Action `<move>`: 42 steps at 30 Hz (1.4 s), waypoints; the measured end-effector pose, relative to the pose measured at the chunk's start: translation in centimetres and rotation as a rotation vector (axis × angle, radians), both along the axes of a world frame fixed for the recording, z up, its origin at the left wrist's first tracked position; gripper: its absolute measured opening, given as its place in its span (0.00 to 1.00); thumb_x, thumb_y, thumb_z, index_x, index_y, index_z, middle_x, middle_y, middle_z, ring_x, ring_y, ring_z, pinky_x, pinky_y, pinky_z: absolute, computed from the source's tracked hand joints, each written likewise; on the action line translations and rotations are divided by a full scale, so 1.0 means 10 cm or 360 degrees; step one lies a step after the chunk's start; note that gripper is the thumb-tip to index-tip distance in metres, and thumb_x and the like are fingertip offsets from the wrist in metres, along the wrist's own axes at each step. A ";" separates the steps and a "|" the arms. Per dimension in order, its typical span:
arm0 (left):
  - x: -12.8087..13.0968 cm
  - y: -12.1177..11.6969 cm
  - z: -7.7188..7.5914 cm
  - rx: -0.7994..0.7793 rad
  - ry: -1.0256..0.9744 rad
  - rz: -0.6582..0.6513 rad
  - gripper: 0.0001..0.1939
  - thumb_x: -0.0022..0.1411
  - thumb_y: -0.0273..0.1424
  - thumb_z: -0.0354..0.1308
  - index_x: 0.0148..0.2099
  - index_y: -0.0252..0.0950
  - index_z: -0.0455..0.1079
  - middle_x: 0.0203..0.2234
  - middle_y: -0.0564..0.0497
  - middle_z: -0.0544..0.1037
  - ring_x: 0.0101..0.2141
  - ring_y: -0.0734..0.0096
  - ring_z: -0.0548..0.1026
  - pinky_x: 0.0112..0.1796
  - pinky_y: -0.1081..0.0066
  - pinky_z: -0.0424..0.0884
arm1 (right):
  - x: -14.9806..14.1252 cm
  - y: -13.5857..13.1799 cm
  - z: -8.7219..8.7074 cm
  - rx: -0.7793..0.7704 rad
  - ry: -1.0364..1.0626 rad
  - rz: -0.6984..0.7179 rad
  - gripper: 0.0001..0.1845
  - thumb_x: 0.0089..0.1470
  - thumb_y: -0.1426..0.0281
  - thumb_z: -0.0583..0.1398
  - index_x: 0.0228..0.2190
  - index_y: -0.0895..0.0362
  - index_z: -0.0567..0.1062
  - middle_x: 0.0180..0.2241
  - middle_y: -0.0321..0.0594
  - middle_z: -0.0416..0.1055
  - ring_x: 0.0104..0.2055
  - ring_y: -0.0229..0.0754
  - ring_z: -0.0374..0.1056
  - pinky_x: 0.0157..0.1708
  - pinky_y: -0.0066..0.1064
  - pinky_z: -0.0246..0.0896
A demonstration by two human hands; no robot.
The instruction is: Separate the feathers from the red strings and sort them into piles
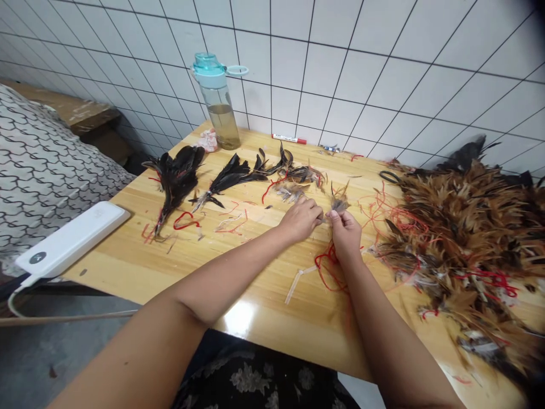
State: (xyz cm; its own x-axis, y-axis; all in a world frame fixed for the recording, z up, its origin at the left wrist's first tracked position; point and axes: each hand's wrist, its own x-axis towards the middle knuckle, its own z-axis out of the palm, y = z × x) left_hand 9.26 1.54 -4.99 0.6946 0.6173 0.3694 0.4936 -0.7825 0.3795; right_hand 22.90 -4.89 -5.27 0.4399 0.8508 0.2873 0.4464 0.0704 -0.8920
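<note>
My right hand [346, 234] pinches a small grey-brown feather [339, 203] between thumb and fingers, its fluffy part pointing up and away from me. Close on its left, my left hand [301, 219] is closed with its fingertips together near the base of that feather; what sits between them is too small to make out. Just beyond my left hand lies a loose tuft of grey-brown feathers [292, 192]. Red cord [330, 267] lies in loops under my right wrist. A clear plastic strip [293, 287] rests on the wooden table [255, 272] nearer to me.
A big heap of brown feathers [464, 227] covers the right side, with tangled red thread [394, 213] beside it. Black feather bundles [181, 176] lie at left. A water bottle [221, 108], a red-capped marker [289, 138] and a white power bank [74, 236] stand or lie around.
</note>
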 end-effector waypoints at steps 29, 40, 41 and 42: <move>-0.21 0.09 0.19 0.0262 -0.0371 0.0143 0.09 0.65 0.27 0.48 0.43 0.34 0.68 0.41 0.44 0.72 0.44 0.63 0.66 0.47 0.64 0.62 | 0.04 0.02 -0.01 -0.0132 -0.0301 0.0039 0.14 0.49 0.60 0.58 0.20 0.56 0.72 0.18 0.32 0.60 0.23 0.36 0.54 0.25 0.29 0.50; -0.18 0.18 0.05 0.0037 0.0135 0.0213 0.07 0.62 0.26 0.52 0.36 0.34 0.71 0.34 0.44 0.72 0.41 0.60 0.66 0.45 0.61 0.63 | 0.01 0.01 0.04 -0.0204 0.0083 -0.0123 0.17 0.46 0.57 0.58 0.25 0.59 0.76 0.18 0.33 0.64 0.22 0.36 0.54 0.23 0.29 0.50; -0.18 0.17 0.06 0.0036 0.0147 0.0220 0.08 0.62 0.25 0.50 0.35 0.34 0.70 0.34 0.43 0.72 0.41 0.59 0.66 0.44 0.61 0.63 | 0.01 0.01 0.04 -0.0202 0.0070 -0.0119 0.17 0.46 0.57 0.58 0.24 0.58 0.76 0.18 0.33 0.64 0.22 0.36 0.54 0.23 0.29 0.50; -0.18 0.16 0.08 0.0030 0.0122 0.0227 0.08 0.62 0.23 0.49 0.35 0.34 0.69 0.34 0.43 0.71 0.41 0.59 0.66 0.44 0.61 0.63 | 0.01 0.01 0.05 -0.0200 0.0060 -0.0113 0.16 0.46 0.58 0.58 0.24 0.58 0.75 0.18 0.33 0.64 0.22 0.36 0.55 0.23 0.28 0.50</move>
State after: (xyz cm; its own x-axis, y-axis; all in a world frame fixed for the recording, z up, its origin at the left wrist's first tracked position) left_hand 7.50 3.10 -4.23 0.6270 0.7053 0.3309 0.6273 -0.7089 0.3224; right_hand 22.95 -4.78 -4.81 0.5088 0.8453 0.1628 0.4124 -0.0733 -0.9081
